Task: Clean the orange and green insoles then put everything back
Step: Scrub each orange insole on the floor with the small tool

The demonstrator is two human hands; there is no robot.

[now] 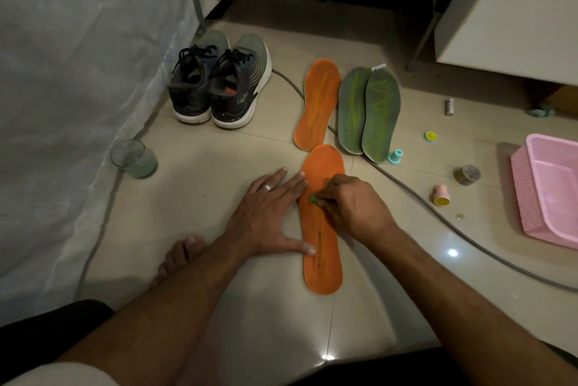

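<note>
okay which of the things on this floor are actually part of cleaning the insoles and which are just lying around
Job: near orange insole, far orange insole, green insoles, green scrubber in right hand, left hand, shoes.

Probably lying about: glass, pink basket, stampers, tape roll, hose.
</note>
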